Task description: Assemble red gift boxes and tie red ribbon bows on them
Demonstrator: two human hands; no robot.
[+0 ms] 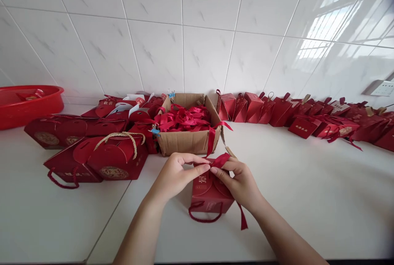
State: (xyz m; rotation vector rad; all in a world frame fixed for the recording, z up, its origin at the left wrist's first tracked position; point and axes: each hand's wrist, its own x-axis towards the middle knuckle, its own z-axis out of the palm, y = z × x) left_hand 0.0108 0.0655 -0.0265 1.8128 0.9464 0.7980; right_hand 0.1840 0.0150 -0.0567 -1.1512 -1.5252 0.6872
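Observation:
A small red gift box (212,195) with gold print and a red rope handle stands on the white counter in front of me. Over its top, my left hand (181,172) and my right hand (238,179) meet, thumbs and fingertips pinching a red satin ribbon (221,160). The ribbon forms a loop above the lid, and one tail hangs down past the box's right side. Part of the lid is hidden behind my fingers. Just behind stands an open cardboard box (187,144) filled with loose red ribbons (184,118).
Several larger red boxes (118,158) with rope handles cluster at the left. A red plastic basin (30,105) sits at the far left. Rows of small red boxes (254,107) line the tiled wall on the right. Blue binder clips (155,132) grip the cardboard box.

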